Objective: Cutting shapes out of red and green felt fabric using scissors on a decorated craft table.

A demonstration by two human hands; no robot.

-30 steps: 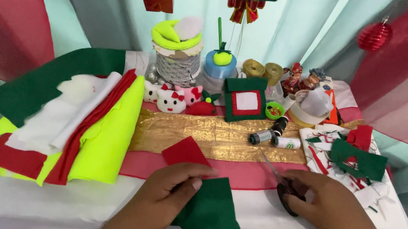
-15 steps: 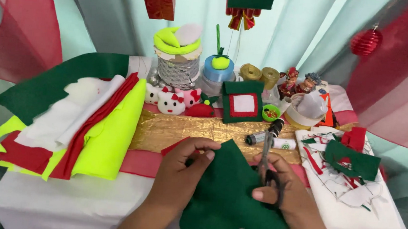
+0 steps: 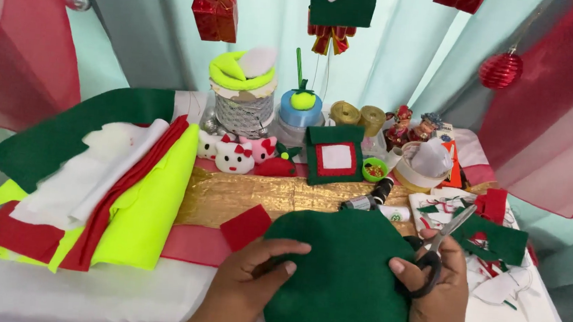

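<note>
A large piece of dark green felt (image 3: 339,274) is held up over the table's front edge. My left hand (image 3: 250,277) grips its left side, thumb on top. My right hand (image 3: 436,289) holds black-handled scissors (image 3: 436,248) against the felt's right edge, blades pointing up and to the right. A small red felt square (image 3: 245,226) lies just left of the green piece, beside my left hand.
A stack of green, white, red and neon yellow felt sheets (image 3: 87,186) fills the left of the table. A gold runner (image 3: 250,192) crosses the middle. Small plush toys (image 3: 236,156), ribbon spools (image 3: 358,115), a green-red felt frame (image 3: 334,156) and felt scraps (image 3: 491,238) stand behind and to the right.
The green felt was lifted from low in front and turned up toward the camera. My right hand brought the scissors to its right edge. My left hand shifted its grip on the felt.
</note>
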